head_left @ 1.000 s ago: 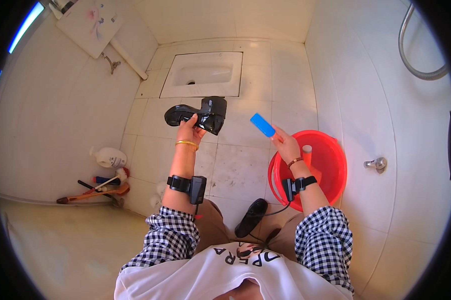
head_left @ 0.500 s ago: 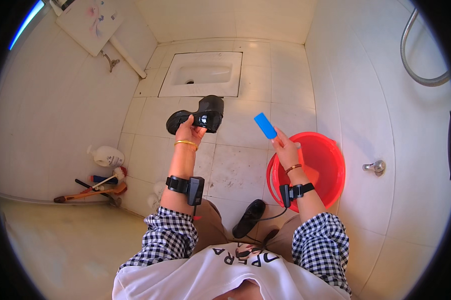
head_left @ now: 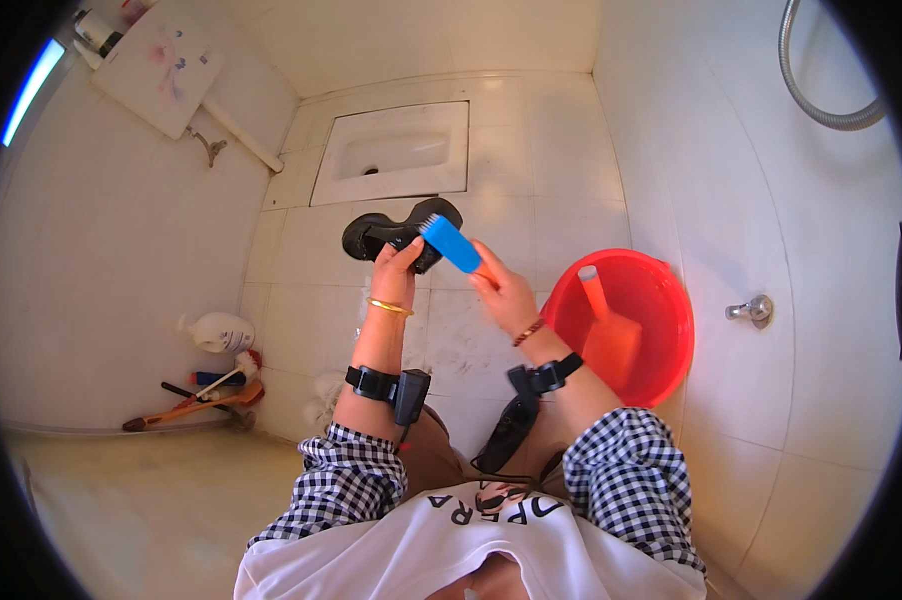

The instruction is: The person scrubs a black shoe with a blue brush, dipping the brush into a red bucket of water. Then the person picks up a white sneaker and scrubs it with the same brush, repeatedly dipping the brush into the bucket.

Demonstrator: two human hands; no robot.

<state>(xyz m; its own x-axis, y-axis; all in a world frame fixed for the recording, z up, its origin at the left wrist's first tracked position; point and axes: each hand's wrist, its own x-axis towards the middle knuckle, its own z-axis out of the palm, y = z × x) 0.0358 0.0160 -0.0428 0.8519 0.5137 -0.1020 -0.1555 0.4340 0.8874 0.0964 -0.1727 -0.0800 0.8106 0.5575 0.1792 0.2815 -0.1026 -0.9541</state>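
- The black shoe (head_left: 399, 232) is held in the air, left of the red bucket (head_left: 671, 330) and farther from you than it, toe to the left, heel to the right.
- Your left hand (head_left: 399, 265), left of the bucket, is closed around the middle of the shoe from your side; that grip probably leaves the heel end exposed to your other hand.
- Your right hand (head_left: 506, 298), just left of the bucket, is wrapped around the orange handle of the blue brush (head_left: 451, 245). The bristles point left, over the heel; you cannot tell from here whether they press on it. Gripping by the handle likely keeps your knuckles off the shoe.
- Inside the bucket, an orange scoop (head_left: 611, 340) leans with its handle up at the far rim, perhaps so you can grab it easily.
- Well left of the bucket and beyond it is the squat toilet (head_left: 451, 140); far left of the bucket lie a white bottle (head_left: 221, 332) and long-handled brushes (head_left: 196, 408), perhaps tucked aside.
- Half a second ago, your brush is apart from the shoe; now it overlaps the heel, the shoe's glossy side has turned away, and your arm uncovers the scoop.
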